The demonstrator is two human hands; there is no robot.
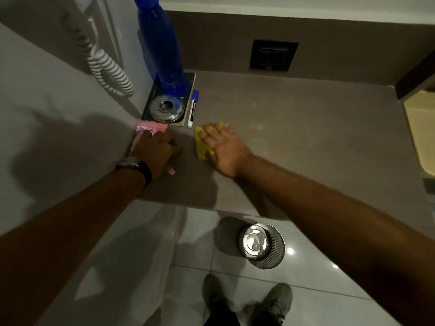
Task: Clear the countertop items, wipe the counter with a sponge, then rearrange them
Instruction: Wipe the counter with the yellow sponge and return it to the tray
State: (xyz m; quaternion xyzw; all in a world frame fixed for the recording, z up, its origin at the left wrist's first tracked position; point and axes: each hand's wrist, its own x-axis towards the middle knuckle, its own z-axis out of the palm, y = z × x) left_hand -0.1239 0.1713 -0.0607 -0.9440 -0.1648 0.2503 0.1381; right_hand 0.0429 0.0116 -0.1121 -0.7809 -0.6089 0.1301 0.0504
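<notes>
My right hand (222,149) lies flat on a yellow sponge (201,147), pressing it onto the brown countertop (294,142). My left hand (156,152), with a black wristwatch, rests on a pink packet (150,128) against the left wall. Behind the packet, in the corner, a dark tray (191,100) holds a tall blue bottle (162,48) and a shiny steel lidded bowl (166,109). A white marker with a blue cap (193,108) lies just right of the tray.
A coiled white cord (106,64) hangs on the left wall. A black socket plate (273,55) sits in the back wall. Below the counter edge, a steel bin (261,245) stands on the tiled floor near my shoes (270,302). A cream surface (421,128) borders the counter's right.
</notes>
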